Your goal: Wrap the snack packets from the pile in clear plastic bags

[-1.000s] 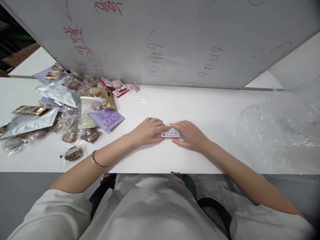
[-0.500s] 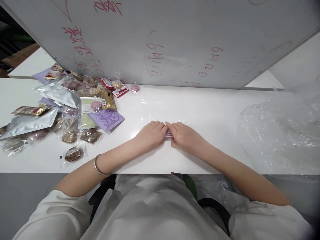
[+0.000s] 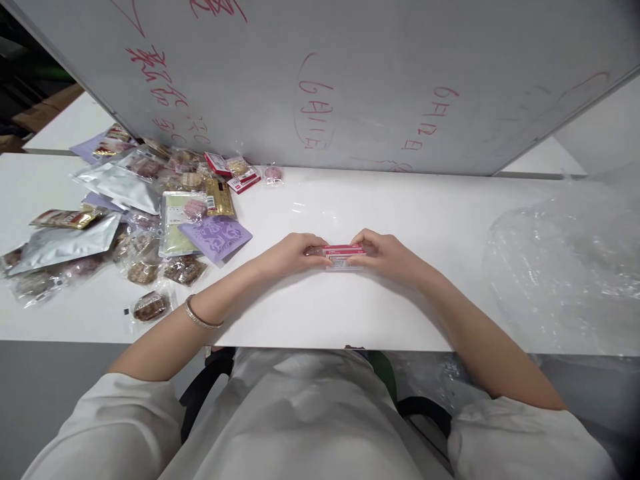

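A small red-and-white packet [image 3: 345, 256], seemingly in clear plastic, is held low over the white table [image 3: 320, 313] in front of my body. The fingers and thumb of my left hand [image 3: 300, 253] pinch its left end. On the right end, the thumb and fingers of my right hand [image 3: 383, 252] grip it the same way. The packet's middle shows between the two hands, while its ends are partly hidden by my fingers.
At left lies a heap of wrapped snacks, with a purple packet [image 3: 217, 237], silver pouches [image 3: 70, 243] and a brown wrapped piece [image 3: 150, 306]. Clear plastic [image 3: 565, 267] covers the table's right side. A whiteboard [image 3: 370, 87] stands along the back.
My hands have moved apart and turned, with thumbs now on the near face, so more of the red-and-white packet shows between them. The whole view has shifted slightly.
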A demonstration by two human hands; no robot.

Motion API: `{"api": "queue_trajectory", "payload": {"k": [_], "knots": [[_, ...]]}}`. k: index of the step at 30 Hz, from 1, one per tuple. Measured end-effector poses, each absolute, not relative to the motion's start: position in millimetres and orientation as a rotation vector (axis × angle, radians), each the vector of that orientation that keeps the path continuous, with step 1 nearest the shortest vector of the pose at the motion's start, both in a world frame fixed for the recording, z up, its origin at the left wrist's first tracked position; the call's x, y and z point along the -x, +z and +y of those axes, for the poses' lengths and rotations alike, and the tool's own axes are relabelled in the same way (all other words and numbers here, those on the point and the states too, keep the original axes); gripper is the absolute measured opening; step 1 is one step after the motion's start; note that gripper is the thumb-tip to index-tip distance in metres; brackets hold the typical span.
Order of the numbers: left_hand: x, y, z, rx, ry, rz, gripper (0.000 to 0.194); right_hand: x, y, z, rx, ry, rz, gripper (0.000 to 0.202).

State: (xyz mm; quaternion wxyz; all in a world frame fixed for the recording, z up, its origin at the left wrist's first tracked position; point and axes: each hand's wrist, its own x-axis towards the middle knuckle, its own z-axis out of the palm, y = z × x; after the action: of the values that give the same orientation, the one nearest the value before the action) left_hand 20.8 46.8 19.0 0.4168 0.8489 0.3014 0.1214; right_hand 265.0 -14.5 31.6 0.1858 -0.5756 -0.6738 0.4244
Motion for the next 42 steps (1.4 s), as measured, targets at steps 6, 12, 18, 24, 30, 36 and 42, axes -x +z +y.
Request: {"api": "queue_trajectory", "payload": {"k": [6, 12, 18, 24, 30, 36, 42], "knots": [[-13, 17, 55, -2.012, 0.218, 0.887, 0.026, -290, 32, -3, 1.821, 1.450, -1.856, 0.043], [-22, 16, 35, -2.625, 0.735, 0.961, 0.024, -302, 31, 2, 1.780, 1.563, -1.839, 0.045], [-43, 2, 17, -2.926, 0.531, 0.420, 0.036, -278, 24, -3, 1.803, 1.292, -1.862, 0.045], [-41, 0, 21, -2.917, 0.463, 0.495, 0.031, -277, 35, -18, 1.729, 0.708, -2.249, 0.044], [-40, 10, 28, -2.817, 0.386, 0.551, 0.039, -269, 31, -28, 1.428, 0.588, -2.383, 0.025], [-25, 31, 37, -2.436, 0.109, 0.635, 0.023, -266, 30, -24, 1.598, 0.880, -2.207, 0.024], [-19, 21, 34, -2.799, 0.337, 0.623, 0.050, -270, 25, -15, 1.973, 0.786, -2.216, 0.056]]}}
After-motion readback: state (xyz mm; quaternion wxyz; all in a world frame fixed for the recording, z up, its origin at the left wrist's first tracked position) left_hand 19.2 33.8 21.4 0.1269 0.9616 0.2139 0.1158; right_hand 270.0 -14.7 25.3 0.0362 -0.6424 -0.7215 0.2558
